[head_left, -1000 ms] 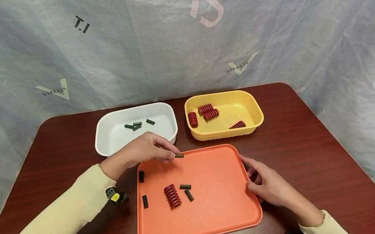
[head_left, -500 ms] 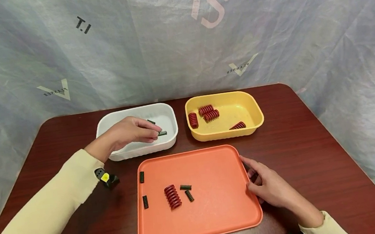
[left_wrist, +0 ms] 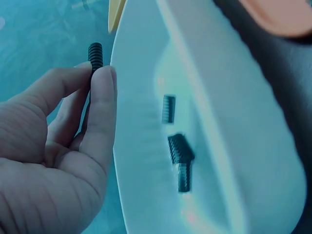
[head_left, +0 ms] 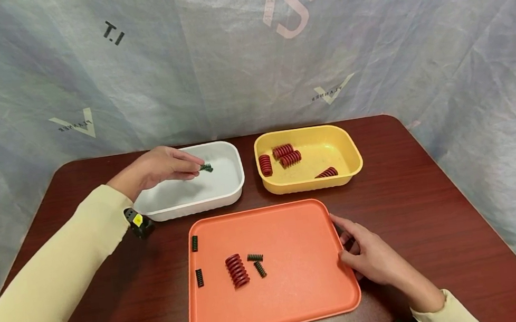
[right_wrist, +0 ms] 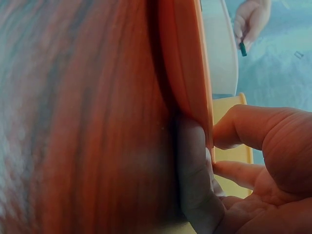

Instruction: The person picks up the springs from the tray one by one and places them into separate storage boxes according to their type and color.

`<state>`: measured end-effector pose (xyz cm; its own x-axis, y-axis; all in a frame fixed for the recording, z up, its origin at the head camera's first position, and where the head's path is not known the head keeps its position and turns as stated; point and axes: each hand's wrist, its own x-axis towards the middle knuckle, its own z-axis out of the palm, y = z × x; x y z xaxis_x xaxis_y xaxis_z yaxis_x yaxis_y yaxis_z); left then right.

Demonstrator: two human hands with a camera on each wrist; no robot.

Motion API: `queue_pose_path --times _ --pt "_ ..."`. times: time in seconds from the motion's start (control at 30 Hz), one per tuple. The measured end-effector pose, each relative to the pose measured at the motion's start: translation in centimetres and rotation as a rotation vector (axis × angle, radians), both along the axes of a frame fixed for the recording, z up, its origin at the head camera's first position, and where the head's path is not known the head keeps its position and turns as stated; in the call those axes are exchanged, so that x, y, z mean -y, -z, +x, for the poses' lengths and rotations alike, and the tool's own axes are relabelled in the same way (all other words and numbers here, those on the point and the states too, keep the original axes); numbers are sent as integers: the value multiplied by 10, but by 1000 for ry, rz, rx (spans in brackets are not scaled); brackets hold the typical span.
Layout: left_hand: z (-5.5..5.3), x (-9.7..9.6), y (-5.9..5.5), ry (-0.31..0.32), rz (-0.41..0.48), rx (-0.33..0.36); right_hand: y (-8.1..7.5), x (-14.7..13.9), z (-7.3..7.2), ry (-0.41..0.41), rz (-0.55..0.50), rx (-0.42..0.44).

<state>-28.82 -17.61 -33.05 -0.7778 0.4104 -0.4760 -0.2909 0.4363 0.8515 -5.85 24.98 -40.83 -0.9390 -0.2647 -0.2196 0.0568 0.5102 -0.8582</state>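
My left hand [head_left: 163, 166] is over the white bin [head_left: 196, 207], pinching a small dark green spring [left_wrist: 95, 54] between thumb and fingertips. Several similar green springs [left_wrist: 168, 109] lie on the bin's floor, mostly hidden behind the hand in the head view. At the right edge of the orange tray [head_left: 301, 289], my right hand [head_left: 371, 254] grips the rim, with a finger underneath in the right wrist view. A large red spring [head_left: 237, 270] lies on the tray beside two green springs [head_left: 255, 257]. Two more dark springs [head_left: 199, 277] are along the tray's left edge.
A yellow bin [head_left: 313, 184] holding several red springs [head_left: 290, 158] stands right of the white one, behind the tray. All of it rests on a dark red wooden table [head_left: 409, 191]. A grey printed sheet [head_left: 229, 79] hangs behind and at the sides.
My left hand has carried the green spring from above the tray's back edge, back and leftward over the white bin. The right hand has stayed at the tray's edge.
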Motion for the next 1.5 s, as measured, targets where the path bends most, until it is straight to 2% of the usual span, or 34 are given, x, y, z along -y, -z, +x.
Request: queue_pose_path --times 0.2,0.37,0.5,0.63,0.77,0.93,1.17,1.5 --pt "-15 8 -2 -11 -12 41 0 0 -1 0 12 9" --pt "-24 17 1 -2 -76 51 -1 0 -1 4 17 15" --pt "-28 22 4 -18 -123 59 -1 0 0 6 18 15" --pt "-30 24 6 -61 -126 81 -1 0 -1 4 24 8" --pt "-33 25 12 -63 -126 81 -1 0 -1 2 21 9" --pt "-34 28 22 -38 -139 95 -1 0 -1 3 11 14" --pt "-31 27 34 -19 -137 107 -1 0 0 4 13 16" --pt "-28 29 35 -28 -137 104 -1 0 0 5 15 7"
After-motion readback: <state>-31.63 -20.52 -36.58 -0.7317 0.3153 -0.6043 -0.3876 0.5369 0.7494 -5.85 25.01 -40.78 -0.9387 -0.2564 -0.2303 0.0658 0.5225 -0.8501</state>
